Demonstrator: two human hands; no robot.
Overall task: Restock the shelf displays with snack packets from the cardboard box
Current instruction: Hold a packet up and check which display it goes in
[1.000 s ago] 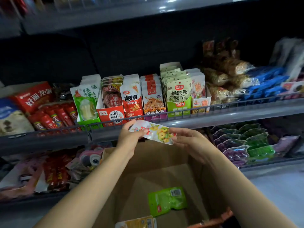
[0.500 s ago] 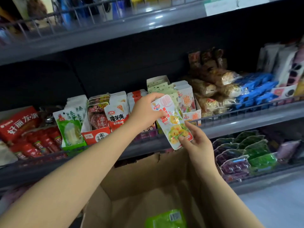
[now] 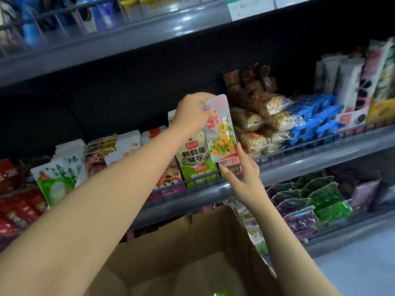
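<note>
The left hand [image 3: 193, 113] pinches the snack packet [image 3: 220, 129] by its top edge, long axis upright, just before the middle shelf [image 3: 299, 167], while the right hand [image 3: 243, 169], fingers loosely spread, steadies its bottom corner above the cardboard box [image 3: 181, 242].

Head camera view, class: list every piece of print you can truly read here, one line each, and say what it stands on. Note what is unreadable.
"鹌鹑蛋 魔芋" on the green and white packet at the shelf front.
"菜" in red on the packet with yellow food gripped by the left hand, fingers of the right hand at its bottom.
Other packets and the price label on the upper shelf: too blurred.
</note>
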